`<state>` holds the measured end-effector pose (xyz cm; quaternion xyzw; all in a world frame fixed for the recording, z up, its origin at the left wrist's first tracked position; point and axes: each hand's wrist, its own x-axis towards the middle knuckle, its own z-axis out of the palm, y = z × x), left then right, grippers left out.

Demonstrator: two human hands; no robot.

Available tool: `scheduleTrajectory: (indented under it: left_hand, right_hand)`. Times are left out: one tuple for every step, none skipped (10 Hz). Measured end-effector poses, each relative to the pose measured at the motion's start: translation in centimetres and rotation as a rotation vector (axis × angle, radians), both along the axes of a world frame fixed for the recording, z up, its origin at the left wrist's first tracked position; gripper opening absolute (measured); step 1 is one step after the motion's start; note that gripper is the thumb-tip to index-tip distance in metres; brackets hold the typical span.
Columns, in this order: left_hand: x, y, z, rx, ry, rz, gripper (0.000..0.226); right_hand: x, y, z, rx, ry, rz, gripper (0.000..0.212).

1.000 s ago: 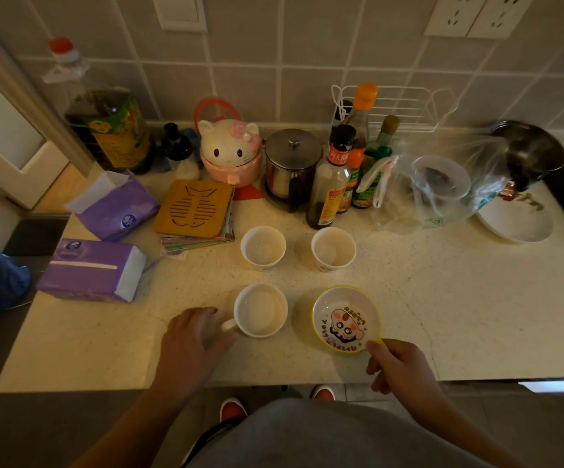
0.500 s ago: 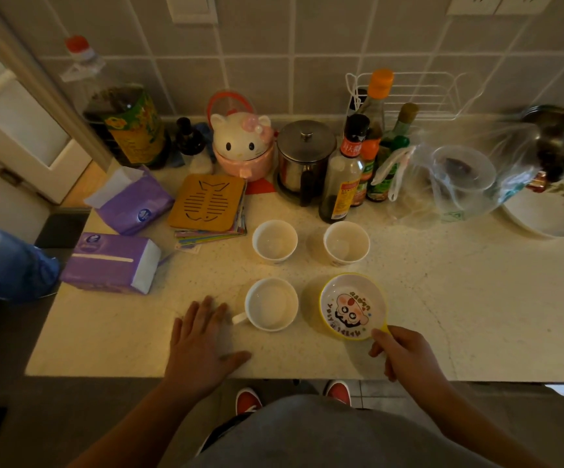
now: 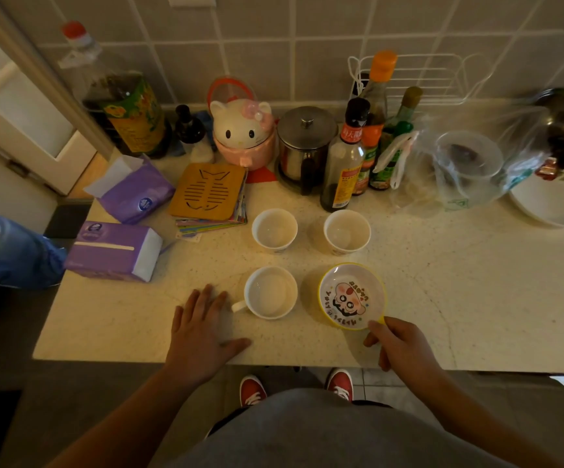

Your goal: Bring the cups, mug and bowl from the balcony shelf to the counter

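Two white cups stand side by side on the pale counter (image 3: pixel 459 292): the left cup (image 3: pixel 274 231) and the right cup (image 3: pixel 346 232). In front of them sit a white mug (image 3: pixel 270 292), its handle pointing left, and a yellow-rimmed bowl (image 3: pixel 351 296) with a cartoon print inside. My left hand (image 3: pixel 202 327) lies flat on the counter just left of the mug's handle, fingers spread, holding nothing. My right hand (image 3: pixel 398 342) pinches the bowl's near right rim with thumb and fingers.
Along the tiled wall stand an oil bottle (image 3: pixel 121 103), a cat-shaped pot (image 3: pixel 243 136), a steel canister (image 3: pixel 304 143), sauce bottles (image 3: pixel 344 160) and a bagged container (image 3: pixel 463 167). Purple tissue packs (image 3: pixel 115 249) and a wooden trivet (image 3: pixel 208 190) lie left. A plate (image 3: pixel 557 201) sits far right.
My left hand let go of the mug's handle and now lies flat on the counter beside it. The right hand stays at the bowl's rim.
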<state>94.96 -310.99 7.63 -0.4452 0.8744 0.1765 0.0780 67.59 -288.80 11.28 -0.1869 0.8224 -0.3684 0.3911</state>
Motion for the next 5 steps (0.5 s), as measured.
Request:
scheduleTrajectory:
  left_hand:
    - [-0.2,0.1,0.7,0.029,0.001,0.008,0.102]
    - [-0.2,1.1,1.9,0.045,0.055,0.063,0.078]
    - [0.3,3.3,2.9,0.049,0.166,0.142,0.031]
    - [1.4,6.0,3.3,0.222,0.121,0.058,0.005]
    - [1.9,7.4,1.7,0.464,-0.021,-0.011,0.014]
  right_hand:
    - [0.0,0.2,0.8,-0.013,0.046,0.008,0.024]
    - [-0.4,0.7,2.3,-0.033,0.151,0.013,0.012]
    - [-1.5,0.8,5.0,-0.115,0.182,-0.053,0.006]
    - [-3.8,0.6,9.2,-0.342,0.122,-0.062,0.013]
    - [-7.2,0.0,14.4,-0.536,0.179,0.079,0.026]
